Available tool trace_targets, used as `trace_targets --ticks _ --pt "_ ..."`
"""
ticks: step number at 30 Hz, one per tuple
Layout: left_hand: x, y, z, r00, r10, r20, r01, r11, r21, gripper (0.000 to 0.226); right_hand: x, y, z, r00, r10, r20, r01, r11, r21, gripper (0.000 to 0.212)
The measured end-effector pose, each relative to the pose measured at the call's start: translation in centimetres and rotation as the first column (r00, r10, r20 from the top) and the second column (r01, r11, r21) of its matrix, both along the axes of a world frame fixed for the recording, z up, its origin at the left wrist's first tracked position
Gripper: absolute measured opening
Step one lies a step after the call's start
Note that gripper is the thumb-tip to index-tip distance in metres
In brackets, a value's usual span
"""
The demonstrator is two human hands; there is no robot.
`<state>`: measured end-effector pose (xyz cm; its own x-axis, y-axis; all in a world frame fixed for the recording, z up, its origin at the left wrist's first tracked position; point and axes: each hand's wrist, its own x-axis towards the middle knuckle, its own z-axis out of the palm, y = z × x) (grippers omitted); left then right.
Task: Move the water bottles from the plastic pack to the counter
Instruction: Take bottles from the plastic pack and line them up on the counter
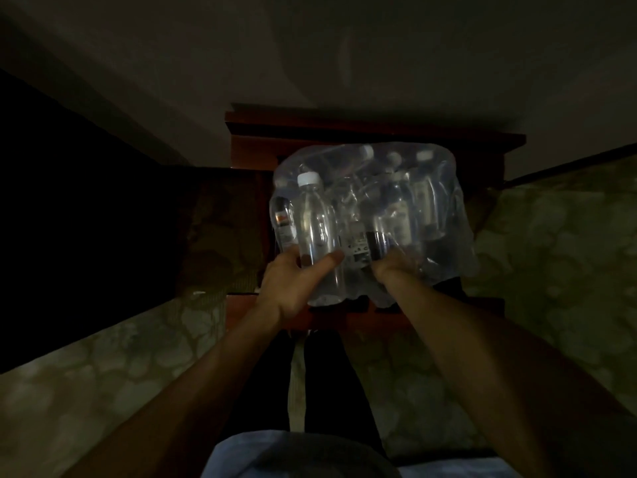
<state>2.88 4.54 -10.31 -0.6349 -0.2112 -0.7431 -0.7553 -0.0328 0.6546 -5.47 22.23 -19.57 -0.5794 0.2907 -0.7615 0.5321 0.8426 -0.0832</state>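
Observation:
A clear plastic pack (pixel 444 188) holding several water bottles sits on a dark wooden counter (pixel 255 146) in dim light. My left hand (pixel 293 288) is wrapped around a clear bottle with a white cap (pixel 312 215) at the pack's near left side, thumb across its front. My right hand (pixel 396 269) grips the pack's near edge, fingers partly hidden inside the plastic. Other bottles (pixel 424 181) stand upright further back in the wrap, and one lies across the top.
Patterned greenish bedding or upholstery (pixel 558 243) lies on both sides of the narrow wooden stand. A pale wall (pixel 310 56) rises behind it. My dark trouser legs (pixel 327 391) show below the counter's front edge.

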Motion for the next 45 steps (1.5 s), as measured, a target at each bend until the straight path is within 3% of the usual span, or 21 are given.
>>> trace_targets --ticks 6,13,19,25,28,30,32,35,39,43,45 --pt "-0.3 0.6 0.5 0.999 -0.036 0.024 0.035 0.999 0.008 0.043 0.3 -0.6 1.9 0.984 0.066 -0.168 -0.061 0.998 0.034 0.028" --pt "-0.4 1.2 0.7 0.995 -0.094 0.035 0.094 0.996 0.009 0.043 -1.0 -1.0 1.9 0.998 -0.05 0.049 0.057 0.986 -0.159 0.037" --pt "-0.1 1.1 0.2 0.993 -0.113 0.039 0.112 0.993 0.023 0.047 -0.2 -0.5 1.0 0.997 -0.078 0.01 0.078 0.985 -0.157 0.033" --pt "-0.3 0.8 1.0 0.993 -0.113 0.035 0.112 0.994 0.007 0.043 -0.1 -1.6 4.5 0.98 -0.18 -0.084 0.159 0.965 -0.21 0.04" --pt "-0.6 0.8 1.7 0.991 -0.118 0.064 0.117 0.993 0.011 0.037 -0.7 -3.3 7.3 0.909 -0.415 0.045 0.409 0.863 -0.297 0.044" --pt "-0.8 1.0 2.2 0.991 -0.107 0.078 0.099 0.991 0.09 0.045 -0.9 -3.9 9.0 0.837 -0.528 0.14 0.542 0.772 -0.332 0.032" --pt "-1.2 0.9 2.9 0.99 -0.101 0.097 0.088 0.987 0.133 0.052 -0.8 -4.2 10.6 0.791 -0.563 0.24 0.612 0.713 -0.343 0.015" --pt "-1.6 0.4 4.1 0.99 -0.098 0.099 0.084 0.987 0.134 0.059 -0.5 -4.2 13.5 0.725 -0.594 0.348 0.688 0.643 -0.337 0.018" --pt "-2.2 -0.5 6.4 0.993 -0.094 0.071 0.082 0.984 0.155 0.067 -0.7 -4.7 17.5 0.703 -0.634 0.322 0.709 0.592 -0.383 0.027" --pt "-3.6 -2.1 8.9 0.999 0.05 -0.001 -0.049 0.981 0.186 0.035 -1.9 -7.1 22.0 0.759 -0.594 0.267 0.64 0.604 -0.474 0.02" --pt "-4.5 -3.2 10.3 0.997 0.066 -0.041 -0.058 0.985 0.163 0.031 -2.4 -8.3 24.2 0.746 -0.615 0.254 0.644 0.568 -0.513 0.02"
